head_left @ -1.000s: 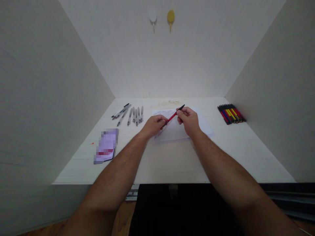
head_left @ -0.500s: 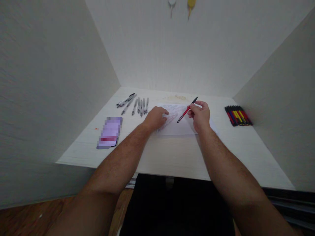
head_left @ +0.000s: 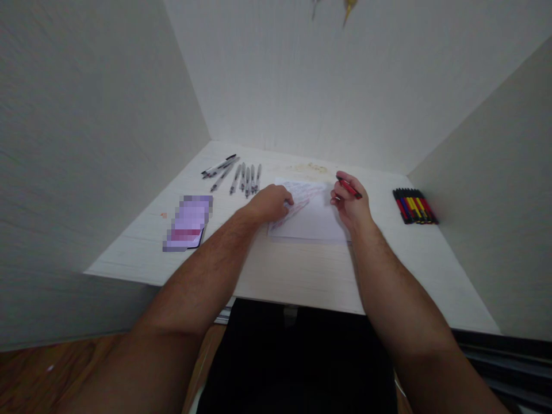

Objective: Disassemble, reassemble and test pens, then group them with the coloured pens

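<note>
A white sheet of paper with reddish and bluish scribbles across its upper left lies on the desk in front of me. My left hand rests on the sheet's left side, thumb and forefinger apart, with nothing seen in it. Over the right side of the paper, my right hand is closed round a red pen with a black end. The pen is tilted across the fingers, its lower right end towards me and clear of the paper.
Several clear pens lie at the back left of the white desk. Nearer me on the left is a phone with a blurred screen. Several coloured pens sit in a row at the right. Panels enclose the desk.
The red pen has turned in my right hand: its lower end pointed down left to the paper, and now it points right, towards my palm. My left hand stays on the sheet. The view has shifted slightly.
</note>
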`<state>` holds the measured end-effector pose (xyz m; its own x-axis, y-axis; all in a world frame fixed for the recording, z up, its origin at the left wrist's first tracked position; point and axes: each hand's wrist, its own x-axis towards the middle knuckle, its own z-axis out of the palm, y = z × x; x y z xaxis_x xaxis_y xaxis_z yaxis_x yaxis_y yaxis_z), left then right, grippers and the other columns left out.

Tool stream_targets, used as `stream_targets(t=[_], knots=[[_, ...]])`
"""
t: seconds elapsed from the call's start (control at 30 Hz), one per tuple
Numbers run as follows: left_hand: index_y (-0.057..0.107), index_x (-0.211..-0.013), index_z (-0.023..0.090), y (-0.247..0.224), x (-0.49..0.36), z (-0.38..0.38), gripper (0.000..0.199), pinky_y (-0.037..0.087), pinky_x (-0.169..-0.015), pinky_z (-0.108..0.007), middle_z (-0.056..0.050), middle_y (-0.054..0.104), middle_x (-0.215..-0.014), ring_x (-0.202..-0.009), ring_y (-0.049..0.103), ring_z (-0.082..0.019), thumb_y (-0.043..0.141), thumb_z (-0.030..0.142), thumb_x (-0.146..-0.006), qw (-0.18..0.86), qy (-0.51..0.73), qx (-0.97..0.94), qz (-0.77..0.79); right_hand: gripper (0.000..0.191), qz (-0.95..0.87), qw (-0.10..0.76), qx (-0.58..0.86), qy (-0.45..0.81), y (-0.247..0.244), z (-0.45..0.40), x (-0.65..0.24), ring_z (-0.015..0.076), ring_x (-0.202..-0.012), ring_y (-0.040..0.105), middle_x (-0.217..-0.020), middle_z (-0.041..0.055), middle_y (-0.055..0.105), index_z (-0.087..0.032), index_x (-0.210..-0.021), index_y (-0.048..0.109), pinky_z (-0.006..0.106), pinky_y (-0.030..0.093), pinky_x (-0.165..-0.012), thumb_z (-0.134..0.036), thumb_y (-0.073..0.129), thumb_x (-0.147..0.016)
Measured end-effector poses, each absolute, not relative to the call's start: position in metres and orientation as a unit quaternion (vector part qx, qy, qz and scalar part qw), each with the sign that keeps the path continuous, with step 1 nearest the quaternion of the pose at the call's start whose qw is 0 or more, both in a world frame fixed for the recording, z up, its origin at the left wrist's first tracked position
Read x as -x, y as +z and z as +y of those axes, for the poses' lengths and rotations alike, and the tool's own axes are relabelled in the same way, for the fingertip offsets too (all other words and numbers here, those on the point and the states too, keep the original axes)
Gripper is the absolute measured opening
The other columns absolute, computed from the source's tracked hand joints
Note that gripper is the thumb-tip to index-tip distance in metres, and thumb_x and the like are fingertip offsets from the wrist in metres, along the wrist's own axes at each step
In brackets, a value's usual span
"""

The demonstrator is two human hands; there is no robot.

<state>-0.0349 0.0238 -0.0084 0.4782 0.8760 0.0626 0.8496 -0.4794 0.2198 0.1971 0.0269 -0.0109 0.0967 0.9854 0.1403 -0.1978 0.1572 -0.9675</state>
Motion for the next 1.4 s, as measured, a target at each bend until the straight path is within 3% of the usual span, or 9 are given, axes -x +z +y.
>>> stream_targets(t=[0.1,0.23,0.4,0.6,0.97,1.4], knots=[[0.074,-0.108,0.021,-0.007,0.035,0.024,0.036,0.046,-0.098,-0.033,-0.007,0.071,-0.114,-0.108,0.062,-0.023,0.062,0.023,-0.074,0.080,0.081,-0.857,0.503,0.032,-0.493,0.573,0.447,0.479,-0.018,0.027,-0.193,0.0076,-0.053,0.052,-0.068,-0.0042,0.057,-0.021,-0.104,0.063,0.021,0.043,-0.047,-0.031,0.066,-0.075],[0.074,-0.108,0.022,-0.008,0.035,0.025,0.036,0.045,-0.099,-0.033,-0.006,0.071,-0.115,-0.109,0.061,-0.022,0.063,0.023,-0.074,0.079,0.080,-0.855,0.506,0.037,-0.555,0.508,0.485,0.446,-0.030,0.029,-0.188,0.0086,-0.052,0.055,-0.075,0.0029,0.067,-0.014,-0.102,0.069,0.022,0.044,-0.047,-0.042,0.065,-0.078],[0.074,-0.108,0.022,-0.009,0.035,0.024,0.035,0.045,-0.098,-0.033,-0.007,0.070,-0.115,-0.109,0.061,-0.023,0.061,0.024,-0.075,0.078,0.084,-0.853,0.509,0.027,-0.611,0.442,0.564,0.336,-0.044,0.035,-0.189,0.0149,-0.057,0.063,-0.066,0.0048,0.068,-0.015,-0.088,0.071,0.024,0.047,-0.051,-0.037,0.063,-0.077],[0.073,-0.108,0.023,-0.010,0.036,0.024,0.036,0.045,-0.098,-0.034,-0.006,0.070,-0.116,-0.109,0.061,-0.022,0.062,0.023,-0.074,0.083,0.085,-0.852,0.509,0.020,-0.620,0.428,0.599,0.270,-0.046,0.037,-0.195,0.0164,-0.057,0.064,-0.062,0.0058,0.069,-0.016,-0.077,0.070,0.025,0.047,-0.054,-0.033,0.061,-0.075],[0.073,-0.106,0.022,-0.009,0.036,0.024,0.035,0.046,-0.097,-0.034,-0.007,0.070,-0.115,-0.108,0.061,-0.022,0.062,0.024,-0.073,0.088,0.089,-0.849,0.513,0.022,-0.638,0.403,0.600,0.266,-0.040,0.034,-0.193,0.0159,-0.057,0.062,-0.062,0.0056,0.069,-0.015,-0.076,0.071,0.023,0.044,-0.051,-0.034,0.059,-0.074],[0.073,-0.108,0.023,-0.010,0.036,0.024,0.035,0.045,-0.098,-0.034,-0.007,0.070,-0.115,-0.109,0.061,-0.022,0.063,0.023,-0.074,0.086,0.085,-0.851,0.510,0.023,-0.628,0.429,0.598,0.254,-0.041,0.034,-0.191,0.0163,-0.058,0.063,-0.063,0.0052,0.069,-0.016,-0.080,0.073,0.024,0.045,-0.053,-0.034,0.059,-0.075]])
